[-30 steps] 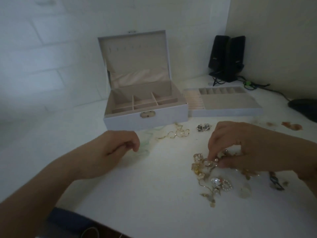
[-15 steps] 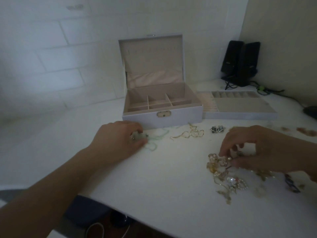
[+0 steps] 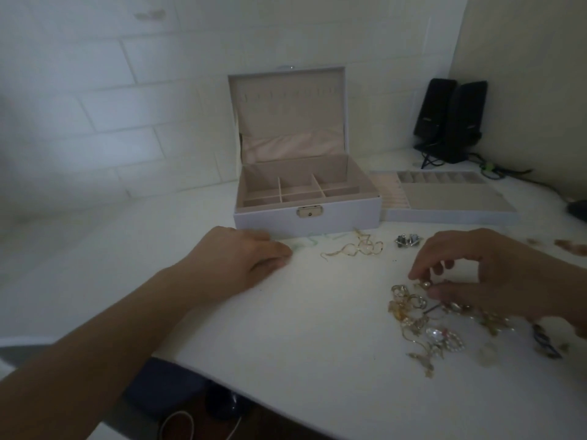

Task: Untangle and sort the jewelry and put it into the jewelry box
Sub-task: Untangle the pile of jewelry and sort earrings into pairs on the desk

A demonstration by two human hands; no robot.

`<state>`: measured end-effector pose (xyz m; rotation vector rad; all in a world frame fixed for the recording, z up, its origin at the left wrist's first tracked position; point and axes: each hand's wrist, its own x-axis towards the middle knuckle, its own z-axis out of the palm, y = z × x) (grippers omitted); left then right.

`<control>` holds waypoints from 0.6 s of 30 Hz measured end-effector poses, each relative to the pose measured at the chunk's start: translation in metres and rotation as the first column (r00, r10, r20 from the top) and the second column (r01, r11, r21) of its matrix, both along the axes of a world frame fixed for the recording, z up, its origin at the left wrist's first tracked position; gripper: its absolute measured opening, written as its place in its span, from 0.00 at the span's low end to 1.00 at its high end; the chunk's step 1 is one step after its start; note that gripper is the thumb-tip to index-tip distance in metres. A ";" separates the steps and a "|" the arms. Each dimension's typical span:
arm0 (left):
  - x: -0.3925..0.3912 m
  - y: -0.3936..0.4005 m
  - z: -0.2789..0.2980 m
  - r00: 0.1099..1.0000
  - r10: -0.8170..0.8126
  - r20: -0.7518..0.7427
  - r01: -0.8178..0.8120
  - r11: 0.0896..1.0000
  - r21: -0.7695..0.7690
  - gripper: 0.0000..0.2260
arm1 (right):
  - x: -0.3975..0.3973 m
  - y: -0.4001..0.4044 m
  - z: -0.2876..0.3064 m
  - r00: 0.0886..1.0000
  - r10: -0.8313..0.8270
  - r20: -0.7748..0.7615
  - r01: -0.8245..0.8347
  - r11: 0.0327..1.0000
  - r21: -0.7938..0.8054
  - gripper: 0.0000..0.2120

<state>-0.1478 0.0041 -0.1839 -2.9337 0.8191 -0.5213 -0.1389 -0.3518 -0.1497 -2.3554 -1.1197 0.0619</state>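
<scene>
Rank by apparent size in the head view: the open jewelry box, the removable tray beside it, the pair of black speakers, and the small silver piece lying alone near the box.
1. Jewelry box, lid up.
2. Removable tray.
3. Black speakers; farther back, so true size unsure.
4. Silver piece.

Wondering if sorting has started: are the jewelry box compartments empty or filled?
Empty. The jewelry box stands open, its visible compartments showing only bare lining; the jewelry pile lies on the table.
</scene>
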 end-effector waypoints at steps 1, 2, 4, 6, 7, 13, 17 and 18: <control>0.003 0.001 0.000 1.000 0.019 0.020 -0.019 1.000 0.022 0.17 | 0.000 0.000 0.000 1.000 -0.002 0.000 0.002 1.000 0.008 0.11; 0.007 0.004 0.000 0.998 0.033 0.052 -0.035 0.998 0.044 0.17 | 0.000 0.000 0.000 1.000 -0.004 0.002 0.004 1.000 0.014 0.12; 0.012 0.008 0.000 0.994 0.058 0.097 -0.065 0.995 0.073 0.15 | 0.001 0.000 0.000 1.000 -0.008 0.003 0.008 1.000 0.020 0.12; 0.011 0.009 0.002 0.993 0.051 0.105 -0.059 0.996 0.070 0.15 | 0.001 0.001 0.000 1.000 -0.018 -0.003 0.019 0.999 0.037 0.10; 0.008 0.008 0.004 0.994 0.043 0.099 -0.048 0.998 0.046 0.16 | 0.000 0.002 -0.001 1.000 -0.019 -0.001 0.019 0.999 0.045 0.10; -0.021 0.000 0.010 0.929 -0.127 -0.347 0.004 0.942 -0.335 0.19 | -0.005 0.020 0.003 0.997 -0.050 0.065 0.047 0.998 0.046 0.09; -0.031 -0.002 0.009 0.878 -0.117 -0.465 -0.020 0.960 -0.279 0.20 | -0.015 0.063 0.001 0.985 -0.026 0.168 0.031 0.999 -0.029 0.04; -0.032 -0.001 0.009 0.880 -0.105 -0.464 -0.034 0.959 -0.283 0.21 | -0.017 0.075 -0.002 0.981 -0.017 0.196 0.028 0.998 -0.054 0.05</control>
